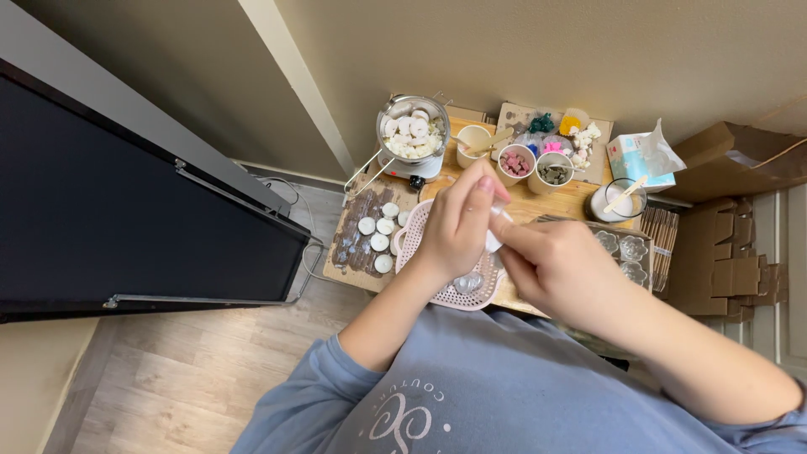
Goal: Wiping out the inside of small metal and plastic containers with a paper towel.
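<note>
wooden worktop (538, 202) against a beige wall: a small white piece (498, 229) is pinched between left hand (458, 227) and right hand (559, 269) fingers above the pink basket (420, 220), seemingly being cleaned; next, careful placement.

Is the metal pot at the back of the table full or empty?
Full: the metal pot is heaped to its rim with white round pieces.

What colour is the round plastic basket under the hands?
The round perforated plastic basket is pale pink, shown best in the head view, below both hands.
</note>
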